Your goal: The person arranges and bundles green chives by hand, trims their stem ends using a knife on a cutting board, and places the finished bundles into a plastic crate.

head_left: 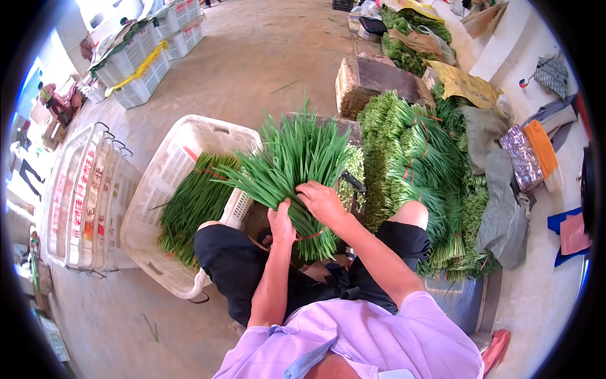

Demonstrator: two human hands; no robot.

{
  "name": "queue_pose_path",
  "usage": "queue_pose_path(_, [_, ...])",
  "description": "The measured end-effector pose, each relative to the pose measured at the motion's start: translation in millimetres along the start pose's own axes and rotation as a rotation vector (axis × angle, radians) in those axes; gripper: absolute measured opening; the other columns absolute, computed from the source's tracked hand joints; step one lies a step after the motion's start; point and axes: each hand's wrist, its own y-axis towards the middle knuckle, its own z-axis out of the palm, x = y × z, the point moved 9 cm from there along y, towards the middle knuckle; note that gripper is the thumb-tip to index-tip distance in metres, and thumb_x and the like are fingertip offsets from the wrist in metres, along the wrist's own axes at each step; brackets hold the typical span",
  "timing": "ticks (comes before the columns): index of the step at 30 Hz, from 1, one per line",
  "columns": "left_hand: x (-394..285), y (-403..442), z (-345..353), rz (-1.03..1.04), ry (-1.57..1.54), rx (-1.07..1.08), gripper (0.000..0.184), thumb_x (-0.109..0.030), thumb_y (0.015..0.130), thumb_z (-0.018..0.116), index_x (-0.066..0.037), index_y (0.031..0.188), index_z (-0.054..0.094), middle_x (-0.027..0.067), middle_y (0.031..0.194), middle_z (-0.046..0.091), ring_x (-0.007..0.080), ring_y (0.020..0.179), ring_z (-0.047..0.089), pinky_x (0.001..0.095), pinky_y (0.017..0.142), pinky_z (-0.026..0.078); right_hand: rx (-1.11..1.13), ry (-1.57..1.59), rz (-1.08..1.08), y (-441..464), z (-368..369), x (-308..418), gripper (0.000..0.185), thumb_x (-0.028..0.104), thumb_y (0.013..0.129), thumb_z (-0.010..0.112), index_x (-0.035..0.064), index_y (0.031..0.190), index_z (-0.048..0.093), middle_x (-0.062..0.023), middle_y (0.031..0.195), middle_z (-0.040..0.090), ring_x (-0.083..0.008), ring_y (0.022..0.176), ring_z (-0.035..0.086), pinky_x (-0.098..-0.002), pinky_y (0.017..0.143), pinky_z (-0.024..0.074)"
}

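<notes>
A large bunch of green chives (297, 155) stands fanned out over my lap, leaf tips away from me. My left hand (282, 222) is closed on its near left side, thumb pointing up. My right hand (320, 201) is closed at the right side, with its fingers bent into the leaves. A red band (310, 235) circles the lower part of the bunch. Just right of it, a black-handled tool (353, 182) lies on a low stand strewn with pale green cuttings (352, 165). The lower ends of the bunch hang between my knees.
At left, a white plastic crate (144, 189) holds banded chives (189, 218). Stacked crates (82, 189) stand beyond it. Piled chive bundles (404, 158) lie at right, beside grey cloth (499, 208) and a wooden box (372, 85). Another person (53, 101) bends at far left.
</notes>
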Motion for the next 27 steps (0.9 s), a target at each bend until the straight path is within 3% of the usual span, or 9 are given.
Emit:
queue_pose_path(12, [-0.2, 4.8, 0.4, 0.000, 0.022, 0.036, 0.020, -0.004, 0.090, 0.063, -0.003, 0.110, 0.064, 0.0032, 0.101, 0.067, 0.0149, 0.088, 0.064, 0.0306, 0.079, 0.052, -0.097, 0.112, -0.056, -7.8, -5.2, -7.9, 0.010, 0.006, 0.088, 0.066, -0.0008, 0.095, 0.066, -0.0185, 0.089, 0.066, -0.0347, 0.070, 0.067, -0.0403, 0.065, 0.0553])
queue_pose_path(15, [-2.8, 5.5, -2.7, 0.024, 0.049, -0.014, 0.022, -0.004, 0.089, 0.064, -0.003, 0.111, 0.063, 0.0027, 0.102, 0.066, 0.0149, 0.088, 0.064, 0.0312, 0.079, 0.052, -0.073, 0.186, 0.031, -13.9, -2.5, -11.6, 0.009, 0.006, 0.094, 0.063, -0.0017, 0.098, 0.063, -0.0156, 0.084, 0.065, -0.0244, 0.062, 0.068, -0.0353, 0.057, 0.0546])
queue_pose_path(17, [-4.7, 5.6, -6.4, 0.026, 0.048, -0.048, 0.022, -0.004, 0.089, 0.064, -0.004, 0.111, 0.063, 0.0027, 0.103, 0.066, 0.0148, 0.089, 0.063, 0.0315, 0.079, 0.052, -0.031, 0.632, 0.456, -23.9, 8.8, -36.3, 0.011, 0.010, 0.101, 0.058, -0.0007, 0.099, 0.061, -0.0090, 0.081, 0.064, -0.0141, 0.059, 0.065, -0.0290, 0.053, 0.0544])
queue_pose_path(18, [-5.9, 6.1, -10.3, 0.029, 0.045, -0.084, 0.023, -0.005, 0.089, 0.064, -0.004, 0.112, 0.063, 0.0027, 0.104, 0.066, 0.0148, 0.090, 0.063, 0.0319, 0.079, 0.052, -0.030, 0.632, 0.456, -20.9, 2.7, -35.2, 0.011, 0.010, 0.101, 0.058, -0.0007, 0.099, 0.061, -0.0090, 0.081, 0.064, -0.0141, 0.059, 0.065, -0.0290, 0.053, 0.0544])
queue_pose_path(20, [-10.3, 6.5, -11.0, 0.035, 0.051, -0.095, 0.025, -0.004, 0.090, 0.062, -0.003, 0.114, 0.062, 0.0038, 0.107, 0.066, 0.0164, 0.095, 0.064, 0.0333, 0.083, 0.053, -0.319, 0.979, 0.551, -22.5, -25.5, -56.4, 0.014, 0.012, 0.103, 0.055, 0.0005, 0.097, 0.059, -0.0046, 0.081, 0.063, -0.0109, 0.061, 0.065, -0.0269, 0.055, 0.0562])
queue_pose_path(22, [-14.7, 7.9, -8.1, 0.041, 0.003, -0.084, 0.027, -0.004, 0.090, 0.061, -0.001, 0.117, 0.061, 0.0054, 0.110, 0.066, 0.0193, 0.097, 0.065, 0.0354, 0.087, 0.053, -0.358, 0.866, 0.509, -26.6, -41.8, -79.3, 0.011, 0.012, 0.101, 0.057, 0.0017, 0.097, 0.060, -0.0060, 0.084, 0.065, -0.0122, 0.062, 0.064, -0.0278, 0.056, 0.0560])
queue_pose_path(24, [-17.8, 8.6, -7.2, 0.026, -0.008, -0.072, 0.030, -0.004, 0.090, 0.060, -0.001, 0.120, 0.060, 0.0067, 0.113, 0.065, 0.0216, 0.100, 0.065, 0.0371, 0.090, 0.053, -0.091, 0.520, 0.562, -32.2, -44.0, -100.6, 0.009, 0.009, 0.096, 0.062, 0.0004, 0.097, 0.063, -0.0087, 0.082, 0.068, -0.0129, 0.064, 0.066, -0.0293, 0.057, 0.0544])
queue_pose_path(25, [-19.1, 9.6, -7.5, 0.034, -0.007, -0.068, 0.030, -0.004, 0.090, 0.060, -0.001, 0.120, 0.060, 0.0069, 0.114, 0.065, 0.0216, 0.101, 0.064, 0.0372, 0.090, 0.053, -0.099, 0.516, 0.563, -40.8, -47.7, -117.7, 0.009, 0.009, 0.096, 0.062, 0.0004, 0.097, 0.063, -0.0087, 0.082, 0.068, -0.0129, 0.064, 0.066, -0.0293, 0.057, 0.0544])
queue_pose_path(27, [-20.3, 9.7, -5.9, 0.045, 0.010, -0.054, 0.032, -0.005, 0.090, 0.060, -0.001, 0.122, 0.059, 0.0069, 0.116, 0.064, 0.0216, 0.104, 0.063, 0.0376, 0.091, 0.053, 0.209, -0.140, 0.117, -41.2, -36.9, -106.8, 0.012, 0.009, 0.091, 0.067, -0.0004, 0.099, 0.065, -0.0103, 0.077, 0.069, -0.0126, 0.062, 0.064, -0.0312, 0.058, 0.0521])
